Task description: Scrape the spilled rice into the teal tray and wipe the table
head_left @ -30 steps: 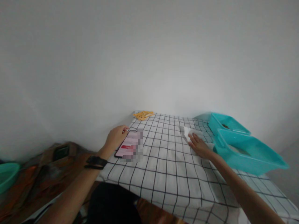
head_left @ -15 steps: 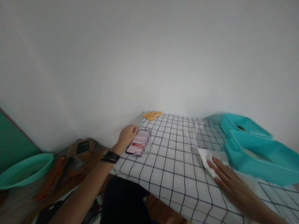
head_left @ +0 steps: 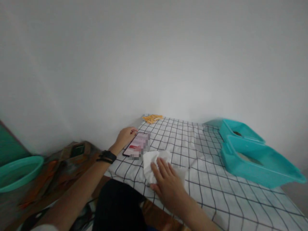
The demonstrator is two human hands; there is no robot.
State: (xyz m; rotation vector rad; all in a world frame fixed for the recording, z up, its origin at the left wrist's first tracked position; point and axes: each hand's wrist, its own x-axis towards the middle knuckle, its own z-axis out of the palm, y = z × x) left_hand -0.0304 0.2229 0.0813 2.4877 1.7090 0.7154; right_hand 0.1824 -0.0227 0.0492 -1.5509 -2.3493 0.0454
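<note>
My right hand (head_left: 168, 181) lies flat with its fingers stretched out on a white tissue (head_left: 150, 163), pressing it against the white cloth with black checks (head_left: 202, 179). A phone (head_left: 136, 145) with a lit pinkish screen lies left of the tissue; part of it is blurred out. Beside the phone's upper left edge, at the left side of the cloth, rests my left hand (head_left: 125, 136). Its fingers are curled in, and whatever they may hold is hidden. Black bands circle that wrist.
Two turquoise trays (head_left: 262, 168) stand on the cloth at the right, with small contents inside. A yellow bundle (head_left: 152, 119) lies at the far left corner by the wall. Low on the left are a green basin (head_left: 36, 163) and a cardboard box (head_left: 83, 150).
My right hand has slid left across the cloth with the tissue, from beside the trays to near the phone. The view has turned slightly right; my left hand stays by the phone.
</note>
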